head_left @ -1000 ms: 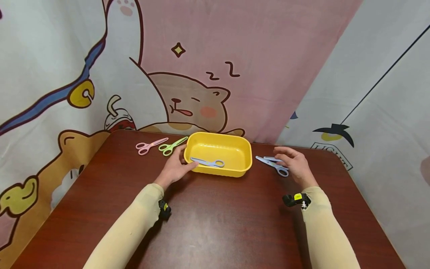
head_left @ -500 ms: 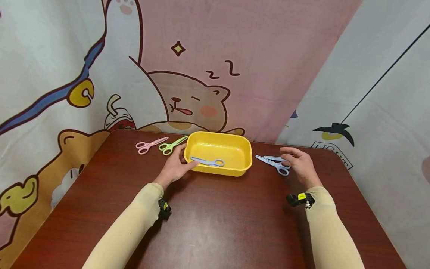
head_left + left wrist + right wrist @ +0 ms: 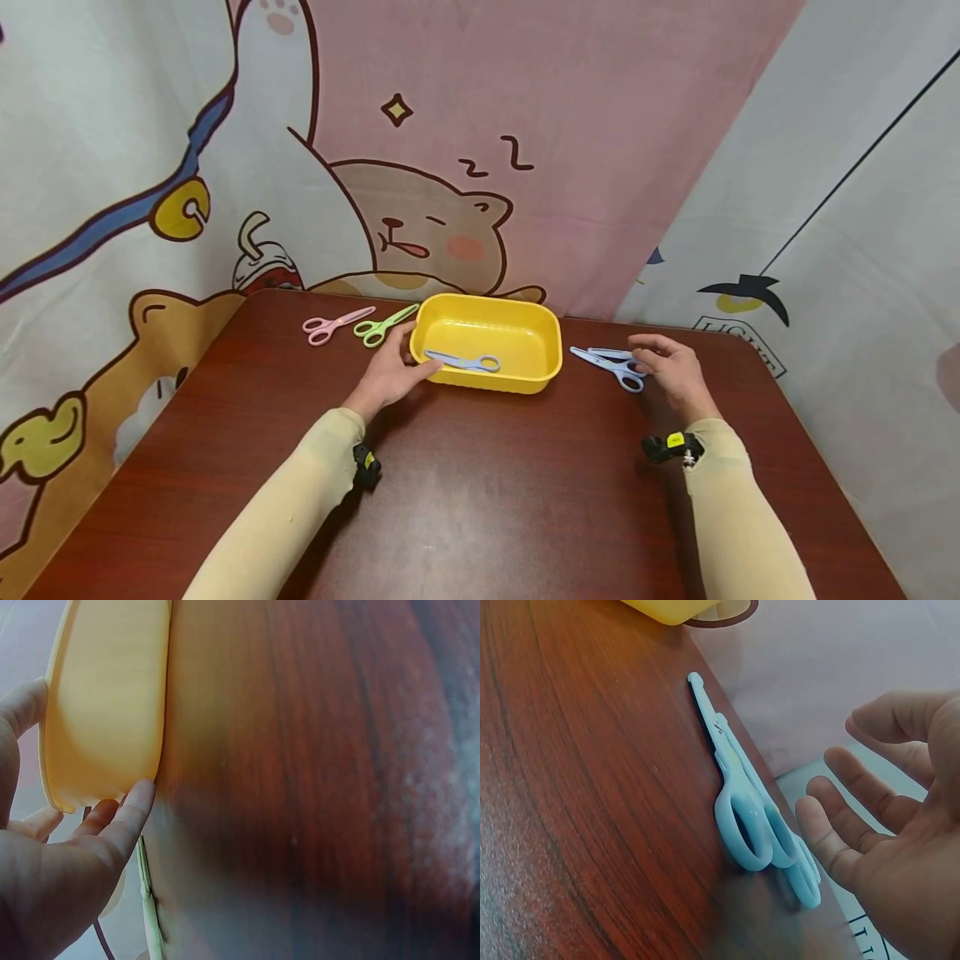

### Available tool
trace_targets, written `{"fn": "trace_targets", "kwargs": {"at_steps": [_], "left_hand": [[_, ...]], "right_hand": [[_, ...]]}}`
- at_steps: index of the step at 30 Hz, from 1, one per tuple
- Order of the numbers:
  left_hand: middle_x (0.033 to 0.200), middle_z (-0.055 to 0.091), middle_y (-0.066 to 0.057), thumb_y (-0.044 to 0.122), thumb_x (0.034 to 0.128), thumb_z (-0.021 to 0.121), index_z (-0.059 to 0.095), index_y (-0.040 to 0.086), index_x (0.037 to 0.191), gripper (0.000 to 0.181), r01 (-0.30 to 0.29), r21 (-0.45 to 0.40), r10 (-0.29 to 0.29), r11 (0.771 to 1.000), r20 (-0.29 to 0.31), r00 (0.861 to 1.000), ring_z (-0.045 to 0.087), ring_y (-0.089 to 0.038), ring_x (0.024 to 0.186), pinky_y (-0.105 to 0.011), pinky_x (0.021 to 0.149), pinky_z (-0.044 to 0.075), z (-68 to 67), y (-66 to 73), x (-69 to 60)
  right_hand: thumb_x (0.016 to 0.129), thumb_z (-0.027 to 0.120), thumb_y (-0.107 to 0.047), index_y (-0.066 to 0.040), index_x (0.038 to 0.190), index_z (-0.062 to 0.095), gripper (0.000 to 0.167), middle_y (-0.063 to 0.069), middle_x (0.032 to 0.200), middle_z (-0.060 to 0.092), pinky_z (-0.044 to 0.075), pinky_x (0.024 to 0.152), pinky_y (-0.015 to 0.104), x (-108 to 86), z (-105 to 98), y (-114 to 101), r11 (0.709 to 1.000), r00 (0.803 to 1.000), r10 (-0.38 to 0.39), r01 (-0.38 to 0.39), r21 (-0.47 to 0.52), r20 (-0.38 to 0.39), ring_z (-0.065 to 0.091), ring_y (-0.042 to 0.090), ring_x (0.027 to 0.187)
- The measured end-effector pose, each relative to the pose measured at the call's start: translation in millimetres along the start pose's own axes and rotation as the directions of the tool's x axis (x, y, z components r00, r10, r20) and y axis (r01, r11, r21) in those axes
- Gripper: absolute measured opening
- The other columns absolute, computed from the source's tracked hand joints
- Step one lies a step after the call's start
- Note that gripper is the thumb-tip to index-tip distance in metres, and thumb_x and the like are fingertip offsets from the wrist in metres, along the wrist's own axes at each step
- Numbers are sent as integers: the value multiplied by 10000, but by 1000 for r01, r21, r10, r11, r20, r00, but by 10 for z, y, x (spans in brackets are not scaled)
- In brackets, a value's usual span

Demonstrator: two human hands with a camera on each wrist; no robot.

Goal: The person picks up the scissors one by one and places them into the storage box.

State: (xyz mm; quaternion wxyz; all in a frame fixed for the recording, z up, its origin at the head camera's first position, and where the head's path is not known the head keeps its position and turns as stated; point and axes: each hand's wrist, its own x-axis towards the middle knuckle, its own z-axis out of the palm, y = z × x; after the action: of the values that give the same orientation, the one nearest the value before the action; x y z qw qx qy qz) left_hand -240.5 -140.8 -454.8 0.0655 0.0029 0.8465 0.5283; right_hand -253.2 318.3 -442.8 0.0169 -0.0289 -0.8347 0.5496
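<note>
My left hand [image 3: 388, 373] holds the left end of a yellow basket [image 3: 517, 385], thumb over the near rim. The left wrist view shows the hand [image 3: 64, 874] with thumb and fingers against the basket's wall [image 3: 109, 705]. Inside, light blue scissors [image 3: 467, 363] lie along the near side. Right of the basket, a pair of blue scissors [image 3: 609, 365] overlaps another behind it. My right hand [image 3: 677, 377] hovers at their right end, fingers loosely bent and nothing held. In the right wrist view, a gap separates the hand [image 3: 907, 817] from the scissors [image 3: 739, 795].
Left of the basket, green scissors [image 3: 386, 326] and pink scissors [image 3: 337, 325] lie on the dark red-brown table [image 3: 495, 492]. A printed curtain [image 3: 585, 167] hangs behind the table's far edge.
My right hand has moved a little to the right over the blue scissors. My left hand and the basket have stayed in place.
</note>
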Motion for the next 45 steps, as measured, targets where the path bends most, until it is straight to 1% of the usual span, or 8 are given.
{"fn": "trace_targets", "kwargs": {"at_steps": [4,7,17,22,34,41,43,45], "left_hand": [[1514,503,-126,307,892,831,299,164,1602,899,4,5,-4,1000,-4,1000,600,-292,1236,-442,1027,497,-1,0,-5],[1519,500,-129,307,895,828,296,165,1602,897,2,7,-2,1000,-3,1000,597,-296,1243,-449,1035,493,-4,1,-6],[1495,517,-127,308,895,827,298,160,1605,898,-5,4,5,1000,3,1000,611,-287,1219,-436,1004,505,-1,-2,-6],[1493,517,-127,297,892,830,302,155,1603,897,-9,-8,9,1000,3,1000,612,-284,1214,-430,1002,507,5,-4,1],[1483,522,-130,285,892,830,297,147,1605,901,-10,-10,10,1000,2,1000,616,-275,1199,-420,997,511,8,-9,0],[1470,528,-122,306,889,831,302,167,1603,899,1,-2,-1,1000,-1,1000,619,-270,1187,-410,977,516,6,0,-6],[1466,530,-121,308,889,831,305,172,1601,895,3,-2,-3,1000,-3,1000,618,-271,1186,-410,974,517,6,5,-5],[1465,530,-120,306,889,831,308,171,1599,892,1,-2,-1,1000,-4,1000,617,-273,1187,-411,975,518,6,9,-3]], "right_hand": [[1032,620,-158,73,1374,593,413,190,1338,593,577,832,239,2,4,43,999,1000,12,-12,-32,-9,647,23,949],[1033,618,-163,67,1387,585,423,239,1380,554,577,813,231,5,-4,79,999,1000,23,-23,-42,-10,661,38,933],[1062,569,-166,59,1431,552,432,260,1469,499,574,866,246,-31,-47,106,995,996,65,-61,-77,54,604,-31,974],[1062,575,-184,57,1417,565,429,269,1456,503,578,874,264,-29,-58,108,990,994,94,-87,-109,62,604,34,996],[1044,596,-146,50,1387,595,395,249,1437,501,561,810,205,-3,-37,109,981,990,135,-127,-145,49,583,183,1025],[1007,636,-106,66,1350,620,385,252,1424,519,545,758,187,7,-26,129,981,993,108,-100,-164,41,567,24,877],[987,661,-99,64,1334,635,385,251,1364,555,529,727,192,12,-24,138,977,995,94,-85,-195,36,570,27,836],[967,680,-88,55,1322,648,384,250,1281,585,506,694,217,17,-21,141,968,996,83,-71,-239,39,574,90,826]]}}
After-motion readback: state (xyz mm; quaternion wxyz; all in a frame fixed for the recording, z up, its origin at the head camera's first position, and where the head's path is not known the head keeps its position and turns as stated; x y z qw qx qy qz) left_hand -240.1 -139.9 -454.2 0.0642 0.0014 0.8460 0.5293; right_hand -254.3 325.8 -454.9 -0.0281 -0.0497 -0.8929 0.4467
